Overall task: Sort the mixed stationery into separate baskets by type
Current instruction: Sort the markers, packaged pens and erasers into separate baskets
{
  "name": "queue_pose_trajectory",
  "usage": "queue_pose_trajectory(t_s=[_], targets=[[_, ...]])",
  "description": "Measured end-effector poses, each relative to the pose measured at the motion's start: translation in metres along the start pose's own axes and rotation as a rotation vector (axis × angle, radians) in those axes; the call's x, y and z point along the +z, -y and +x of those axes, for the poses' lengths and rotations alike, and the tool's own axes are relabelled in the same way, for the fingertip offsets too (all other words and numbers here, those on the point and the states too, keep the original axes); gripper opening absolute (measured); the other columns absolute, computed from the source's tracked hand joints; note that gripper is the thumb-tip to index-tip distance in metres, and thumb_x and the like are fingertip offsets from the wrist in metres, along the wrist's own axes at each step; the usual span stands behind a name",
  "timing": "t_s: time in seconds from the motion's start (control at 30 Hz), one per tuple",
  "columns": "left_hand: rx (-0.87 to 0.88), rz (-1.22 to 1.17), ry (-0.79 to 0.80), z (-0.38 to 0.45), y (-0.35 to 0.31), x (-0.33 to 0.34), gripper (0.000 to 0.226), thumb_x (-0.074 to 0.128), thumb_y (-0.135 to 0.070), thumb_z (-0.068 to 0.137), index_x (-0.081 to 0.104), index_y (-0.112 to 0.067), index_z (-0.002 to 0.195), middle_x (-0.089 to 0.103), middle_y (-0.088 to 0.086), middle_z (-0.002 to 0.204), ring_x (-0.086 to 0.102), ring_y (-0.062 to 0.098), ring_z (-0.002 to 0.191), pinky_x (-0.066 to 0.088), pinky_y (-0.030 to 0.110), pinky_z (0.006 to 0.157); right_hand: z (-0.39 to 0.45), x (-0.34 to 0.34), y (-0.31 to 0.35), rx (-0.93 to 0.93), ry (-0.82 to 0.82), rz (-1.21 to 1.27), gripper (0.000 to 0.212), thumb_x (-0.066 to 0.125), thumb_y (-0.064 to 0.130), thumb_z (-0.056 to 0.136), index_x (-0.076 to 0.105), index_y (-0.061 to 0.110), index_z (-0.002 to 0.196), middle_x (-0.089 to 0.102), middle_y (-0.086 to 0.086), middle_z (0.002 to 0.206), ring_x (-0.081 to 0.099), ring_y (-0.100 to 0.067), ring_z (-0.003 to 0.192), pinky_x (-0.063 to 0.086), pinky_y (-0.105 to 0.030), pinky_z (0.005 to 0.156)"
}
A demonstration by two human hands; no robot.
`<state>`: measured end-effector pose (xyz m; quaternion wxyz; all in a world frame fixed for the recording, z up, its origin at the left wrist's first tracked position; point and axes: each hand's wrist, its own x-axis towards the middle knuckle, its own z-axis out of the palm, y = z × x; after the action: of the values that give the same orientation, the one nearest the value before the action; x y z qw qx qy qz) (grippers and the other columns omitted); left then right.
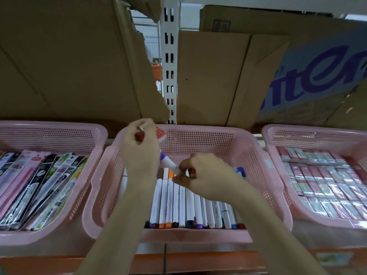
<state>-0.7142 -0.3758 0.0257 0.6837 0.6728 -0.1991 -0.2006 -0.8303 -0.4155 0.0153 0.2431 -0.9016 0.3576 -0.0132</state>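
Currently, mid-sort at the centre basket.

Left hand (140,149): raised over the back-left of the middle basket (264,161), fingers curled round several items: a red-capped piece, a small red-and-white box, and the upper end of a white marker (168,162) with a purple band.

Right hand (206,175): lower and to the right, fingers pinching the marker's lower end (a small dark-red item also appears tucked in the fingers; identity unclear).

Marker axis: slanted, running from upper left at the left hand down to lower right at the right hand, tip just above the marker row (190,205).

Marker row: white barrels laid side by side, long axes front to back, coloured caps toward the near rim.

Key relation: right hand nearer the row; marker axis crosses the row's axis at an angle, so likely needs turning into line before laying down.

Left basket (59,132): flat packaged pens, leaning.

Right basket (278,135): wrapped red-and-white boxes (probable destination of the small box in the left hand).

Risk: crowded left grip, possible slip on transfer.
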Motion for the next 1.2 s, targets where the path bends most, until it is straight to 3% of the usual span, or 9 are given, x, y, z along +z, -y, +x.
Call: queue_pose_trajectory(t_s=[0.07, 0.13, 0.3, 0.47, 0.6, 0.67, 0.83, 1.07, 1.2], targets=[[-0.003, -0.108, -0.114, 0.011, -0.015, -0.010, 0.009, 0.054, -0.023, 0.095, 0.056, -0.026, 0.086, 0.053, -0.014, 0.079, 0.050, 0.001, 0.071, 0.050, 0.024, 0.072, -0.007, -0.001, -0.014, 0.079, 0.023, -0.050, 0.024, 0.052, 0.045, 0.092, 0.065, 0.025, 0.096, 0.054, 0.008, 0.068, 0.050, -0.010, 0.058, 0.038, -0.026, 0.051], [0.045, -0.012, -0.100, 0.021, -0.023, -0.020, 0.018, 0.048, -0.015, 0.097, 0.057, -0.021, 0.083, 0.059, -0.003, 0.079, 0.043, 0.001, 0.061, 0.045, 0.009, 0.057, -0.013, -0.003, -0.026, 0.195, 0.046, 0.014, 0.023, 0.053, 0.042, 0.092, 0.061, 0.022, 0.083, 0.057, 0.005, 0.070, 0.052, -0.011, 0.058, 0.040, -0.025, 0.052], [0.068, 0.414, 0.239, 0.027, 0.006, -0.027, 0.008, 0.052, -0.024, 0.095, 0.060, -0.021, 0.093, 0.061, 0.004, 0.083, 0.051, 0.012, 0.065, 0.047, 0.027, 0.057, -0.018, 0.005, -0.035, 0.393, 0.142, -0.007, 0.038, 0.052, 0.039, 0.091, 0.047, 0.017, 0.061, 0.049, 0.002, 0.064, 0.046, -0.012, 0.055, 0.036, -0.024, 0.050], [0.160, 0.674, 0.575, 0.010, 0.030, -0.021, 0.011, 0.055, -0.027, 0.093, 0.059, -0.028, 0.082, 0.059, -0.012, 0.070, 0.056, 0.005, 0.063, 0.035, 0.015, 0.049, -0.019, 0.018, -0.024, 0.402, 0.361, -0.069, 0.049, 0.049, 0.055, 0.089, 0.056, 0.011, 0.070, 0.054, -0.001, 0.068, 0.053, -0.015, 0.064, 0.043, -0.027, 0.057], [0.118, 0.653, 0.572, 0.019, 0.028, -0.026, 0.009, 0.055, -0.028, 0.093, 0.058, -0.029, 0.084, 0.061, -0.010, 0.076, 0.061, 0.007, 0.068, 0.050, 0.024, 0.058, -0.016, 0.007, -0.026, 0.417, 0.255, -0.086, 0.036, 0.046, 0.045, 0.093, 0.063, 0.013, 0.090, 0.060, -0.003, 0.088, 0.058, -0.018, 0.081, 0.047, -0.029, 0.068], [0.119, 0.648, 0.556, 0.024, 0.027, -0.033, 0.005, 0.054, -0.029, 0.094, 0.059, -0.028, 0.092, 0.060, -0.009, 0.078, 0.057, 0.006, 0.067, 0.043, 0.021, 0.053, -0.007, 0.004, -0.031, 0.434, 0.113, -0.067, 0.020, 0.050, 0.033, 0.091, 0.062, 0.021, 0.102, 0.061, 0.000, 0.101, 0.057, -0.018, 0.086, 0.050, -0.030, 0.071], [0.093, 0.637, 0.599, 0.028, 0.025, -0.051, 0.006, 0.053, -0.032, 0.094, 0.058, -0.029, 0.091, 0.056, -0.010, 0.073, 0.055, 0.002, 0.060, 0.036, 0.010, 0.048, 0.030, 0.008, -0.031, 0.401, 0.047, -0.045, 0.046, 0.047, 0.031, 0.094, 0.042, 0.026, 0.139, 0.056, -0.007, 0.126, 0.058, -0.022, 0.095, 0.049, -0.030, 0.081], [0.036, 0.530, 0.636, 0.036, 0.026, -0.062, 0.008, 0.054, -0.037, 0.092, 0.057, -0.031, 0.097, 0.059, -0.006, 0.079, 0.053, 0.007, 0.062, 0.038, 0.014, 0.048, 0.064, 0.015, -0.030, 0.413, 0.221, -0.165, 0.029, 0.046, 0.018, 0.088, 0.070, 0.008, 0.102, 0.070, -0.009, 0.102, 0.065, -0.021, 0.087, 0.056, -0.036, 0.080], [0.034, 0.428, 0.658, 0.032, 0.021, -0.049, 0.005, 0.057, -0.033, 0.091, 0.062, -0.031, 0.092, 0.060, -0.005, 0.076, 0.056, -0.001, 0.055, 0.042, 0.011, 0.045, 0.040, 0.005, -0.031, 0.426, 0.046, -0.030, 0.029, 0.046, 0.032, 0.092, 0.070, 0.016, 0.098, 0.070, -0.001, 0.095, 0.066, -0.018, 0.080, 0.056, -0.033, 0.074]])
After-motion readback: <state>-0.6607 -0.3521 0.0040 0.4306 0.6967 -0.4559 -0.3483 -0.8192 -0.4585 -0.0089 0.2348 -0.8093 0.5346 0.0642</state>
